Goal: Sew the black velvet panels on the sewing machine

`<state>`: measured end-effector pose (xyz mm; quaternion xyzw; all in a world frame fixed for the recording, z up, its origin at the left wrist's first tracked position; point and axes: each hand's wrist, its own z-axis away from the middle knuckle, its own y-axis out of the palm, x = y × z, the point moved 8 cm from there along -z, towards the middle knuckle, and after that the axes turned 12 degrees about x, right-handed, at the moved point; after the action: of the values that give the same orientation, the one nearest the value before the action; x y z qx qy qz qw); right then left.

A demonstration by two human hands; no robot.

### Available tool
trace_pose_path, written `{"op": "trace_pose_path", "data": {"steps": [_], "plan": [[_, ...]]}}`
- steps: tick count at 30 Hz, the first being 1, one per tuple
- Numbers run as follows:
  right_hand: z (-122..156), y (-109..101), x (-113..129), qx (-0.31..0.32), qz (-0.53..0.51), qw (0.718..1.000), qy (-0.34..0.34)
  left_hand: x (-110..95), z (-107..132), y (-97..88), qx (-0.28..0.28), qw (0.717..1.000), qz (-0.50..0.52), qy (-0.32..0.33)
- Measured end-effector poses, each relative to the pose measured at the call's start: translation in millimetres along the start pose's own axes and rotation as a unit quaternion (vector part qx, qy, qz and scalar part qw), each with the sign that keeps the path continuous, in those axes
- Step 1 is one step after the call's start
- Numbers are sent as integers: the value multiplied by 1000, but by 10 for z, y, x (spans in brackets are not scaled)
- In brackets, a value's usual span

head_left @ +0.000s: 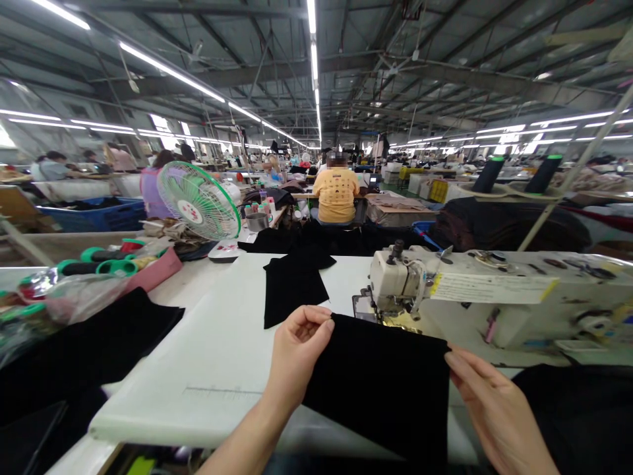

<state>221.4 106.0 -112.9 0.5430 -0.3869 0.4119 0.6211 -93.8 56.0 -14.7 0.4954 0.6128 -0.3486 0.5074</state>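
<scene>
My left hand (297,353) pinches the upper left corner of a black fabric piece (380,382), thumb and fingers closed on its edge. My right hand (487,402) grips the same piece at its upper right corner. The fabric hangs between both hands above the white table (222,356), just in front of the sewing machine (494,290). The machine's needle head (395,280) is directly behind the fabric's top edge.
Another black fabric piece (291,287) lies farther back on the table. Black cloth (99,343) is piled at the left beside green-ended thread cones (99,264). A green fan (200,201) stands behind. A person in a yellow shirt (337,194) sits with their back to me.
</scene>
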Motion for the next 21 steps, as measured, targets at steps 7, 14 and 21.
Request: {"op": "trace_pose_path", "data": {"steps": [7,14,21], "plan": [[1,25,13,-6,3,1000,15,31,-26,7,-3,1000,7,3],[7,15,43,-5,17,1000,4,105,-59,-4,-21,999,40,-9],[-19,14,211,7,100,993,-64,166,-124,1,-14,998,58,-27]]}}
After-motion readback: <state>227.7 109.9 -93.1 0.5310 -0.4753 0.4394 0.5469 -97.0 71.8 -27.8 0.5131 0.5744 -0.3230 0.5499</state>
